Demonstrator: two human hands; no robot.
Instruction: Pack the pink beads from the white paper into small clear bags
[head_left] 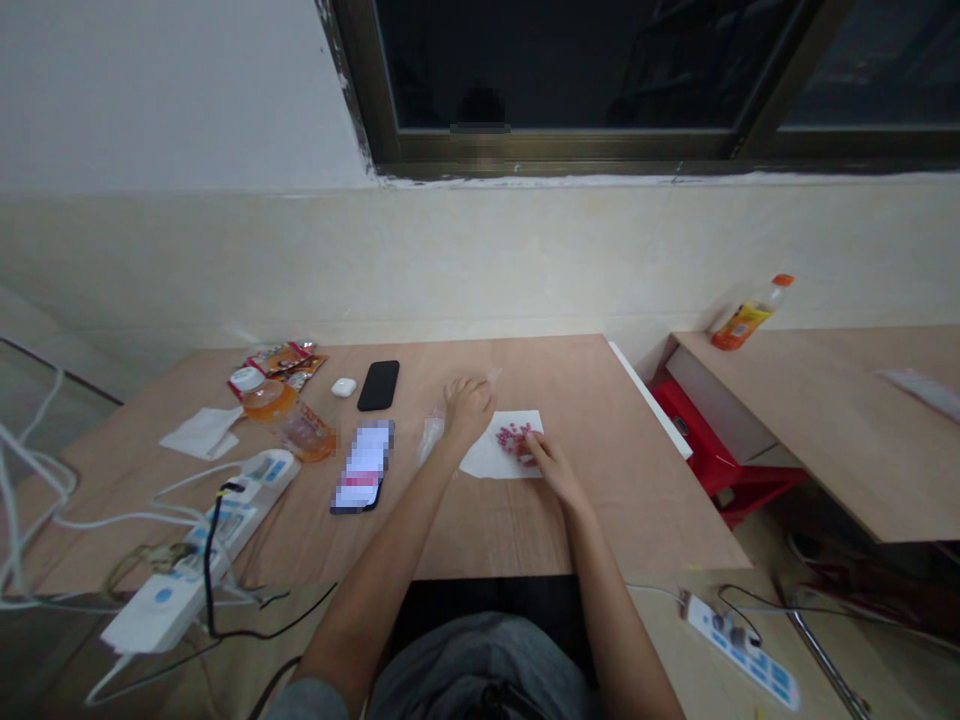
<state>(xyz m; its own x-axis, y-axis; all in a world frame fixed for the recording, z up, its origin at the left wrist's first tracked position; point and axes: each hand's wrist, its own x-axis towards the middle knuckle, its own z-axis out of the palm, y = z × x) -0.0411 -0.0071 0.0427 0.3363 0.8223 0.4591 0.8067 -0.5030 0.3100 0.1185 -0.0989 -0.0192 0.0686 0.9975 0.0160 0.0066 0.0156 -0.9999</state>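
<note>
A white sheet of paper (495, 460) lies on the wooden table (480, 520) with a small heap of pink beads (511, 435) on it. My right hand (546, 462) rests at the sheet's right edge, its fingers pinched together at the beads; what they hold is too small to name. My left hand (466, 408) hovers over the sheet's upper left corner, fingers curled around something thin and clear that I cannot make out. A small clear plastic bag (430, 436) lies just left of that hand.
Left of the hands lie a phone with a lit screen (363, 468), a black phone (379, 385), a white earbud case (343, 387), orange bottles (289, 415), snack packets (285, 360), a tissue (201, 432) and power strips (202, 545) with cables. A red stool (709, 445) and second table (840, 420) stand right.
</note>
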